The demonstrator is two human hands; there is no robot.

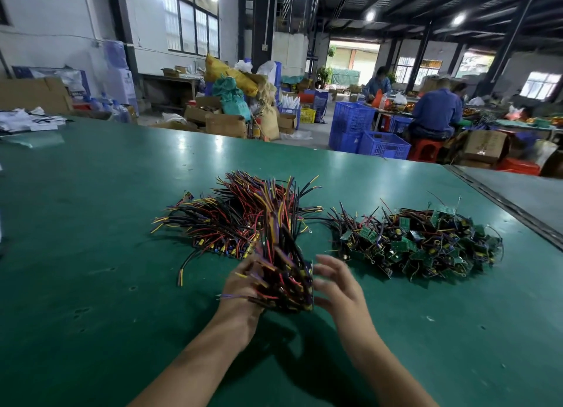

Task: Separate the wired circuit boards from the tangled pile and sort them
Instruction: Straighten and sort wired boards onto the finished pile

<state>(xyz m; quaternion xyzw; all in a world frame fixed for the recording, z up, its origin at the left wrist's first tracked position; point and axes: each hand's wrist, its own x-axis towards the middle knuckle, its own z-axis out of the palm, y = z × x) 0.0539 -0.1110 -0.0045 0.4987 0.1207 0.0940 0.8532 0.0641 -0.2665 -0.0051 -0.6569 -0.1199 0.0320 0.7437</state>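
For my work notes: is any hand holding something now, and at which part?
The left hand grips a bundle of red, black and yellow wired circuit boards at its lower left, wire side; the right hand is open, holding nothing.

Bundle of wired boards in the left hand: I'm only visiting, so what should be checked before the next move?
1. Left hand grips the bundle: ok.
2. Right hand holds nothing, fingers spread: ok.
3. Right hand touching the bundle: cannot tell, blurred.
4. Aligned heap and tangled pile lie as separate heaps: ok.
5. Bare table left of the aligned heap: ok.
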